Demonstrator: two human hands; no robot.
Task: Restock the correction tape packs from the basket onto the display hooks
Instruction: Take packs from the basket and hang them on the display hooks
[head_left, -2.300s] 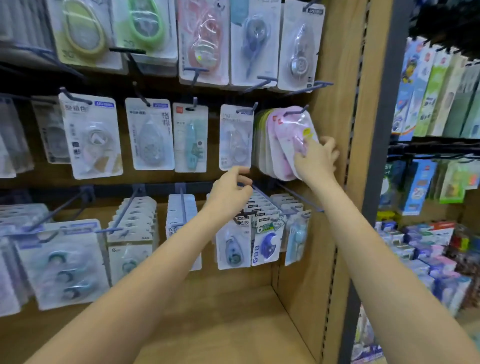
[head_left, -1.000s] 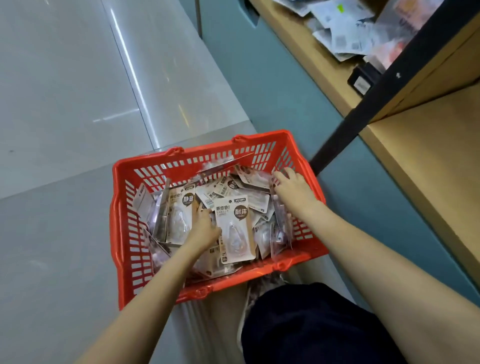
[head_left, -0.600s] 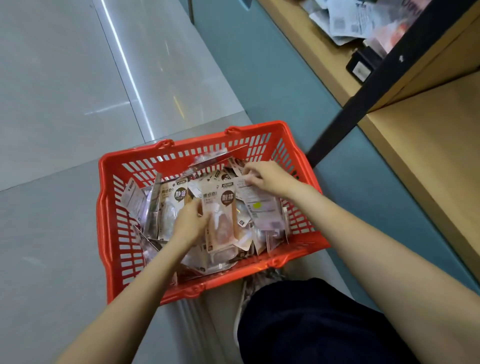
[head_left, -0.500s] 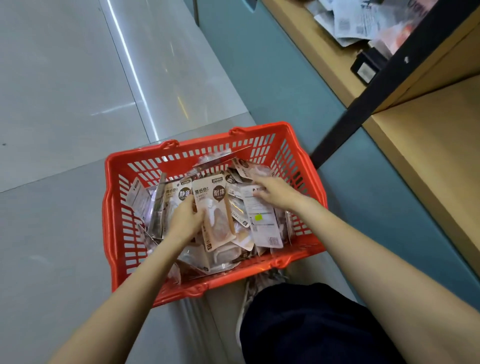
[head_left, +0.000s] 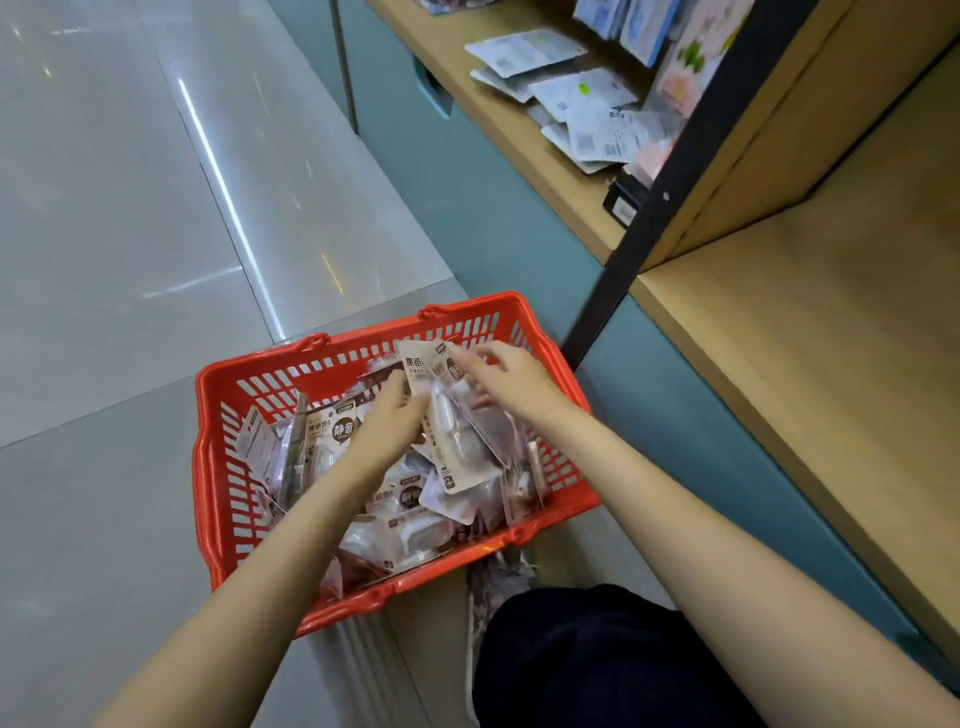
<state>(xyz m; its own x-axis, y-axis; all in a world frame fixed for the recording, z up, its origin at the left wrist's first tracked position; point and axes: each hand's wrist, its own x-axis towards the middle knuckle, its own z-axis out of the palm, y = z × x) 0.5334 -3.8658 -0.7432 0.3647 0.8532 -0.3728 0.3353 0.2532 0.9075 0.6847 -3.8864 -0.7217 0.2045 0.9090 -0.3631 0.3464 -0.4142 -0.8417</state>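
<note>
Left hand (head_left: 392, 415) grips my lifted pack (head_left: 441, 415); right hand (head_left: 501, 376) pinches its top. Basket (head_left: 218, 499) pack (head_left: 332, 431) reads 静音.

Open air above the red slatted plastic basket (head_left: 218, 499) (its walls hem the sides); black steel shelf upright (head_left: 631, 254) stands just right.

The floor (head_left: 119, 218) is pale glossy tile with a light streak running across it, going greyer near the camera. A red basket (head_left: 218, 499) sits right on it, near centre, stuffed with packs (head_left: 405, 525). A shoe (head_left: 498, 582) stands on the floor just behind the basket's near edge. Off to the right there's a wooden shelf (head_left: 810, 374) on a teal base (head_left: 493, 218). On its far section a loose mess of flat packets (head_left: 582, 98) is lying around, with a small black box (head_left: 623, 200) just beside them.
</note>
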